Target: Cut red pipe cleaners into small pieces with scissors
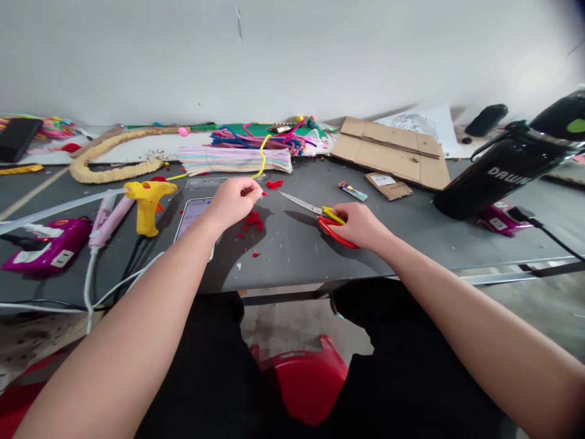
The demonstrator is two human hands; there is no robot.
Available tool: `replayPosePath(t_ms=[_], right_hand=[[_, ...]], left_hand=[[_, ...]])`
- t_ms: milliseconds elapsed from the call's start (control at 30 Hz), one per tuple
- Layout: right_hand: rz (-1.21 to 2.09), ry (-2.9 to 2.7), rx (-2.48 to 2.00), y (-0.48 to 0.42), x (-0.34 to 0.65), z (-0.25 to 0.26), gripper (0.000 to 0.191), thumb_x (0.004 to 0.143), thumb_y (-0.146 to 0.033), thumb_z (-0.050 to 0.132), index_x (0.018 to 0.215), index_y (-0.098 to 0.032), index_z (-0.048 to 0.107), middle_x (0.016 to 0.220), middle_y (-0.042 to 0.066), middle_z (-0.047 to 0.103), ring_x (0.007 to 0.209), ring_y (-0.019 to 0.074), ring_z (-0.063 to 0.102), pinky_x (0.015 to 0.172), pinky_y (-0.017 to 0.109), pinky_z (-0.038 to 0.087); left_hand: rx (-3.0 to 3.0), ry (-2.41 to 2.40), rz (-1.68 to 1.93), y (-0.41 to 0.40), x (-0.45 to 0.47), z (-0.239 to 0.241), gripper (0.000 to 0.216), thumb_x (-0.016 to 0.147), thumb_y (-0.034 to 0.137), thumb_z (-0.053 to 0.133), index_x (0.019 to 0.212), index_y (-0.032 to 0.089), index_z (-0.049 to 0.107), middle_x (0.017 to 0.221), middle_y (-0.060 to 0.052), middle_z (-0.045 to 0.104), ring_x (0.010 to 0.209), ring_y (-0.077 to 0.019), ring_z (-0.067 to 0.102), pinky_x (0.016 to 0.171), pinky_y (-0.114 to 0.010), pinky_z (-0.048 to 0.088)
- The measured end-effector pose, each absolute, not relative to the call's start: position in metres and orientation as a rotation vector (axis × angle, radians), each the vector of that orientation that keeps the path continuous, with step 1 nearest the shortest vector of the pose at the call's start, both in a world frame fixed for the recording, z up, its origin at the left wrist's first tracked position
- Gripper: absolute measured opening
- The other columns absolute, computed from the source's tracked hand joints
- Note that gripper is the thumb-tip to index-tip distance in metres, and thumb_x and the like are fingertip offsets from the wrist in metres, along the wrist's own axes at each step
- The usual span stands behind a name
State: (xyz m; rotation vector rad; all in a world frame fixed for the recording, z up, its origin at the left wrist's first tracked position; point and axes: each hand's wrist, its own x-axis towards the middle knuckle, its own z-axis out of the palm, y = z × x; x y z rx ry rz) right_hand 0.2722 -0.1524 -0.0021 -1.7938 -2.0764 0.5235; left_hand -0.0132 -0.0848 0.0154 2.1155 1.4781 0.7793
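Observation:
My left hand (235,201) is closed in a pinch, with a small red piece (264,194) showing at its fingertips. Its kind is too small to make out. Below the fingers, several loose red bits (253,222) lie on the grey table, and another red cluster (275,185) sits just beyond. My right hand (359,224) is wrapped round the red and yellow handles of a pair of scissors (301,203). The blades point left toward my left hand and look nearly closed. A phone (194,216) lies partly hidden under my left forearm.
Left of me are a yellow glue gun (148,204), a pink straightening iron (108,224) and a purple power strip (55,244) with cables. Pipe cleaners (235,160) lie at the back. Cardboard (390,152) and a black bottle (498,167) stand to the right.

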Motion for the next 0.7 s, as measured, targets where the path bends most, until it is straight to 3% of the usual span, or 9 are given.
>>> replayPosePath(t_ms=[133, 267, 500, 700], right_hand=[[0.464, -1.996, -1.883, -0.149, 0.276, 0.001, 0.040, 0.070, -0.059, 0.065, 0.073, -0.019, 0.061, 0.068, 0.002, 0.059, 0.063, 0.0144, 0.048, 0.056, 0.027, 0.031], [0.525, -2.038, -1.791, -0.144, 0.280, 0.005, 0.040, 0.068, -0.054, 0.071, 0.086, -0.019, 0.069, 0.077, 0.003, 0.067, 0.068, 0.0155, 0.055, 0.061, 0.027, 0.038], [0.319, -2.180, -1.574, -0.137, 0.264, 0.018, 0.023, 0.077, -0.039, 0.071, 0.084, -0.017, 0.074, 0.091, 0.010, 0.070, 0.082, 0.0217, 0.061, 0.074, 0.034, 0.044], [0.703, -1.891, -1.246, -0.139, 0.222, 0.021, 0.033, 0.084, -0.041, 0.067, 0.108, -0.019, 0.070, 0.098, 0.007, 0.072, 0.082, 0.0178, 0.064, 0.074, 0.031, 0.050]], left_hand=[[2.087, 1.471, 0.788, -0.083, -0.017, 0.013, 0.019, 0.081, 0.033, 0.055, 0.074, 0.017, 0.063, 0.068, -0.002, 0.061, 0.062, -0.0147, 0.052, 0.063, -0.028, 0.038], [2.003, 1.437, 0.806, -0.083, -0.022, 0.011, 0.020, 0.082, 0.035, 0.055, 0.075, 0.018, 0.062, 0.067, -0.001, 0.059, 0.062, -0.0146, 0.053, 0.061, -0.027, 0.038], [1.786, 1.382, 0.860, -0.091, -0.026, 0.015, 0.026, 0.085, 0.040, 0.053, 0.072, 0.018, 0.058, 0.059, 0.002, 0.052, 0.056, -0.0130, 0.048, 0.055, -0.026, 0.035], [1.885, 1.314, 0.843, -0.108, -0.016, 0.022, 0.029, 0.088, 0.043, 0.051, 0.076, 0.018, 0.058, 0.061, 0.002, 0.051, 0.058, -0.0130, 0.047, 0.056, -0.027, 0.034]])
